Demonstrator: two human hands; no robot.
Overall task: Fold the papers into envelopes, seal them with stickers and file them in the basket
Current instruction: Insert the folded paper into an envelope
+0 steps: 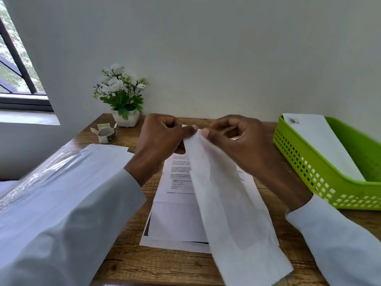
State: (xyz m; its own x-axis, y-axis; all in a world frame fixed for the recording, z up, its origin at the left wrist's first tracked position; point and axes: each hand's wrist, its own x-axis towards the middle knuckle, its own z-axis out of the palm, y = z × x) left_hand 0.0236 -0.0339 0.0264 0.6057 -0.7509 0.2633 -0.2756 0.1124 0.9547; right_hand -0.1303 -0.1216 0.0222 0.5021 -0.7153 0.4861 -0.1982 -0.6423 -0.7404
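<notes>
A long white envelope point(231, 203) hangs above the desk, its far end raised and its near end over the front edge. My left hand point(162, 141) and my right hand point(235, 139) both pinch that far end between thumb and fingertips, close together. Under it lies a stack of printed papers point(177, 205) on the wooden desk point(127, 263). A roll of stickers point(107, 134) sits at the back left. The green basket point(309, 168) at the right holds a sealed white envelope point(321, 141) with a sticker on its top corner.
A pack of white envelopes in clear plastic point(61, 170) lies on the left of the desk, partly under my left sleeve. A white pot of white flowers point(123, 100) stands at the back by the wall. A window is at the far left.
</notes>
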